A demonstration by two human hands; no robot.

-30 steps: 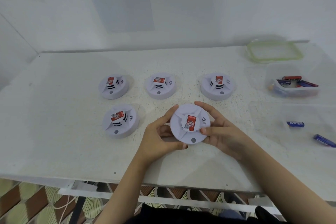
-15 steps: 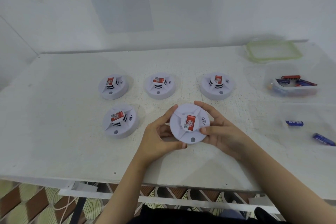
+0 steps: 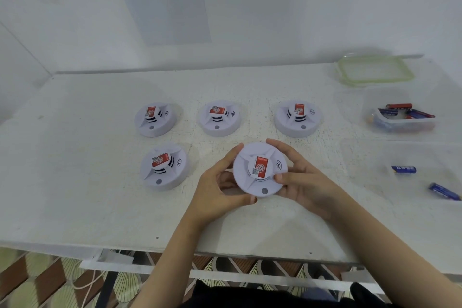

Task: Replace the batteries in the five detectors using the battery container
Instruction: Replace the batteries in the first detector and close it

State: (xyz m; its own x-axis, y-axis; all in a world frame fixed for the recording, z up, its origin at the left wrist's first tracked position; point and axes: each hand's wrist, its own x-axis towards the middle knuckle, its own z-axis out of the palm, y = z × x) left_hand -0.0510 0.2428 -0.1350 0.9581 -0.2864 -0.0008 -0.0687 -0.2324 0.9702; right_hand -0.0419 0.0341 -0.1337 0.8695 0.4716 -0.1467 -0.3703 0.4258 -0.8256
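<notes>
A white round detector (image 3: pixel 260 170) with a red label is held just above the table, face up. My left hand (image 3: pixel 220 187) grips its left rim and my right hand (image 3: pixel 302 182) grips its right rim, thumb on top. Three more detectors stand in a back row: the left detector (image 3: pixel 155 119), the middle detector (image 3: pixel 220 117) and the right detector (image 3: pixel 297 117). Another detector (image 3: pixel 163 166) sits front left. The clear battery container (image 3: pixel 405 122) at the right holds several blue and red batteries. Two loose blue batteries, the nearer-back battery (image 3: pixel 403 169) and the front battery (image 3: pixel 443 191), lie nearby.
A green-rimmed clear lid (image 3: pixel 375 70) lies at the back right corner. The loose batteries seem to lie in a second clear tray (image 3: pixel 425 157). The white table (image 3: pixel 75 182) ends at a front edge near me, and a wall with a paper sheet (image 3: pixel 165 0) stands behind.
</notes>
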